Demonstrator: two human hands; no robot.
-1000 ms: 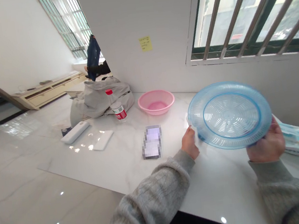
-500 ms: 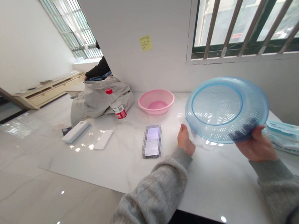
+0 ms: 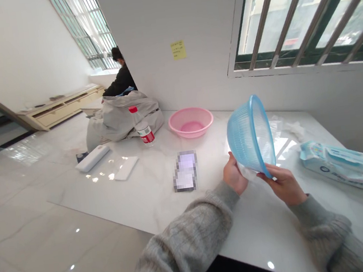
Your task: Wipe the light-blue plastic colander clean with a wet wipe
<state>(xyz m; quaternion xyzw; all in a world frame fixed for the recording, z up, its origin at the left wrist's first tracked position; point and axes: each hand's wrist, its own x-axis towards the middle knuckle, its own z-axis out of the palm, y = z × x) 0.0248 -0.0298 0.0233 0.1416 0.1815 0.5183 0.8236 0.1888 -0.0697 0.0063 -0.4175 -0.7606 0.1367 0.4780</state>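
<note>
My hands hold a pale blue plastic colander (image 3: 250, 138) up on edge above the white marble table (image 3: 137, 204), its hollow side turned to the right. My left hand (image 3: 234, 174) grips its lower left side, with something white, perhaps a wipe, pressed against it. The fingers of my right hand (image 3: 283, 185) hold its lower rim. To the right lies a blue and white wet-wipes pack (image 3: 344, 167), and a crumpled white wipe (image 3: 287, 125) sits behind the colander.
On the table are a pink basin (image 3: 190, 122), a red-capped water bottle (image 3: 143, 127), a blurred phone (image 3: 185, 171), and white flat items (image 3: 92, 158). A grey bag (image 3: 122, 119) lies behind them. A seated person (image 3: 120, 75) is beyond it, and a barred window (image 3: 299, 13) is on the right.
The colander has turned from facing me to standing on edge, and my hands have moved closer together. The wet-wipes pack and crumpled wipe now show fully, and the seated person has straightened up.
</note>
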